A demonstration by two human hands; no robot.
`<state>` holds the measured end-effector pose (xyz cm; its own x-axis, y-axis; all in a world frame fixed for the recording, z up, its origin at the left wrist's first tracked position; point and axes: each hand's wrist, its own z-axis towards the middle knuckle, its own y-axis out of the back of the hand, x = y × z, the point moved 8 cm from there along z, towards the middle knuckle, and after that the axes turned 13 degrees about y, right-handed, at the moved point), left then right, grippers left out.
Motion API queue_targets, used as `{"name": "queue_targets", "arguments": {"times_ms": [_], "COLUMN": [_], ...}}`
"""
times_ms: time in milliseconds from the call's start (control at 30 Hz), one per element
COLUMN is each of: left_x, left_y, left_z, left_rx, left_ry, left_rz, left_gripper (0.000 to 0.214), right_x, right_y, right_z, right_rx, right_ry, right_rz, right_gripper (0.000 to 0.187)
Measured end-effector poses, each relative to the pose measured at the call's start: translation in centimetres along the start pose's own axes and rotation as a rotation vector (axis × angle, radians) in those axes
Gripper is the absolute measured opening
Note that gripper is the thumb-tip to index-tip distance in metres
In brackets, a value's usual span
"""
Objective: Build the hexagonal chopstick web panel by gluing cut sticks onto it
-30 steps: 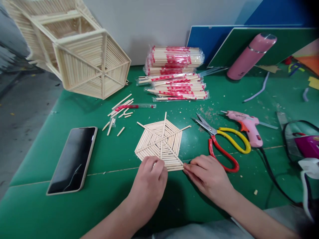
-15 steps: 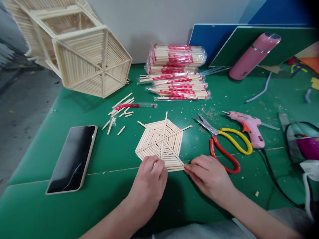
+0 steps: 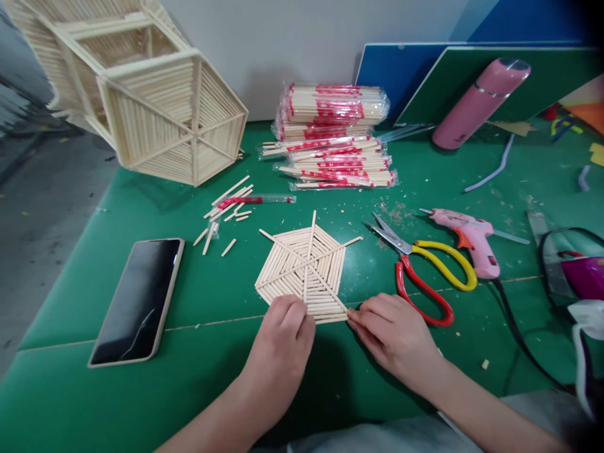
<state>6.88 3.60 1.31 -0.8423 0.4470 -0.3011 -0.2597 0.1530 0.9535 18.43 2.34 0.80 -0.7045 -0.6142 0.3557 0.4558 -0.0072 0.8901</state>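
Note:
A flat hexagonal panel of wooden sticks lies on the green table, its sticks laid in rings under crossing spokes that jut past the edge. My left hand is closed at the panel's near-left edge, fingertips pressed together at the end of a spoke and hiding that corner. At the near-right corner my right hand pinches the end of the outermost stick beside a spoke tip. Scissors with one red and one yellow handle lie spread just beyond my right hand.
A pink glue gun with a black cord lies at right. Behind stand a pink flask and a pile of wrapped chopsticks. Left are a phone, cut stick pieces and a large stick-built lantern-like frame.
Both hands keep almost the same place on the panel. The whole view has shifted very slightly; nothing else visibly moves.

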Motion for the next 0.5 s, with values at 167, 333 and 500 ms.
{"name": "queue_targets", "arguments": {"times_ms": [167,333,500], "left_x": [0.3,1.3,1.1], "left_y": [0.7,1.2,0.9], "left_z": [-0.3,-0.8,-0.9], "left_rx": [-0.092,-0.233,-0.225], "left_ry": [0.022,0.099,0.071], "left_rz": [-0.111,-0.195,-0.142], "left_gripper": [0.018,0.011,0.010], "right_x": [0.1,0.1,0.1], "right_y": [0.2,0.2,0.2], "right_z": [0.0,0.0,-0.2], "right_rx": [-0.014,-0.034,-0.052], "right_ry": [-0.018,-0.027,-0.024], "right_rz": [0.014,0.047,0.057], "right_gripper": [0.022,0.020,0.020]}}
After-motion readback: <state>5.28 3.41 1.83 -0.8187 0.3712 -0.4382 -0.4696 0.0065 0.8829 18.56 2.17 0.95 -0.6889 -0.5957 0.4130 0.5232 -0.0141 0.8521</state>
